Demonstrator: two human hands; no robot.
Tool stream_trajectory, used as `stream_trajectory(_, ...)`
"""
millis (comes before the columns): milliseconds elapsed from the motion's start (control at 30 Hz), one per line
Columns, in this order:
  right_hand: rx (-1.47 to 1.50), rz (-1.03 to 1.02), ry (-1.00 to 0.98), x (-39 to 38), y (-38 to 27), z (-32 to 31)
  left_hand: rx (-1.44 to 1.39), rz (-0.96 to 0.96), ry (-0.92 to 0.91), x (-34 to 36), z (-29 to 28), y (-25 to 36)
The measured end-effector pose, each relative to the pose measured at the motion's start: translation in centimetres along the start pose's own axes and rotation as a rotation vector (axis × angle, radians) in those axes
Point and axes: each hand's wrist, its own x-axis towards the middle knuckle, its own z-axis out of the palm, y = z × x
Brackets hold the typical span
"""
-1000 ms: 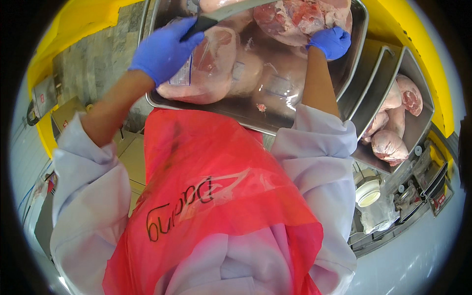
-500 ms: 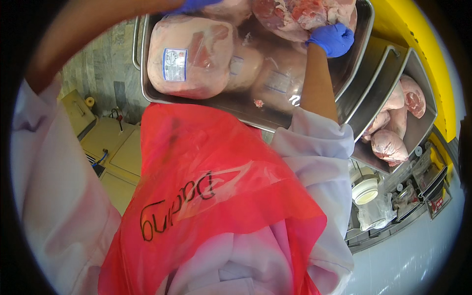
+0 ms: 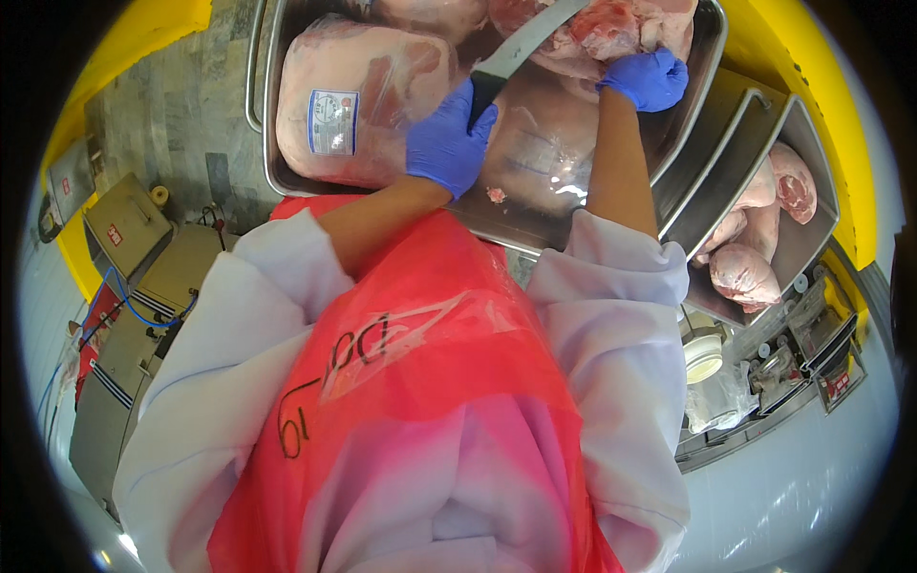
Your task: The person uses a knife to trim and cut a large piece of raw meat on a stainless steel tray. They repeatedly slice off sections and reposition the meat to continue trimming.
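My left hand [image 3: 444,145], in a blue glove, is closed around the black handle of a knife [image 3: 531,40]. The blade points up and to the right, over a piece of raw meat [image 3: 604,36]. Gloved in blue as well, my right hand [image 3: 650,80] grips the near right edge of that meat, its fingertips partly hidden. Left of the knife lies a large plastic-wrapped meat cut [image 3: 382,72] with a blue-bordered white label [image 3: 332,122]. Another wrapped cut [image 3: 540,153] sits between my forearms. All rest in a deep metal tray [image 3: 516,234].
A second metal tray [image 3: 823,234] on the right holds several raw meat pieces [image 3: 745,274]. Yellow edging [image 3: 841,124] runs along the far right. Grey-beige equipment [image 3: 124,224] with a blue hose stands at lower left. A small scrap of meat [image 3: 496,195] lies near the tray's front.
My left hand has come down from the top edge to the middle of the tray, now showing the knife in it. My right hand stays on the meat.
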Motion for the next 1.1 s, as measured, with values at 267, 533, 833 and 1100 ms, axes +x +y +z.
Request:
stream_trajectory(267,0.09,-0.038,-0.105,5.4,9.0,0.7,-0.352,-0.146,-0.193,0.3,9.5,-2.0)
stream_trajectory(533,0.166,-0.032,-0.103,3.3,8.5,1.1,-0.597,-0.3,-0.267,0.7,11.2,-0.5)
stream_trajectory(833,-0.183,-0.125,-0.107,0.8,1.7,-0.2,-0.51,-0.035,-0.091,-1.7,1.6,-4.5)
stream_trajectory(1100,0.467,-0.061,-0.589,-3.1,-12.7,-9.7,-0.359,0.157,0.049,-5.7,-7.6,-4.7)
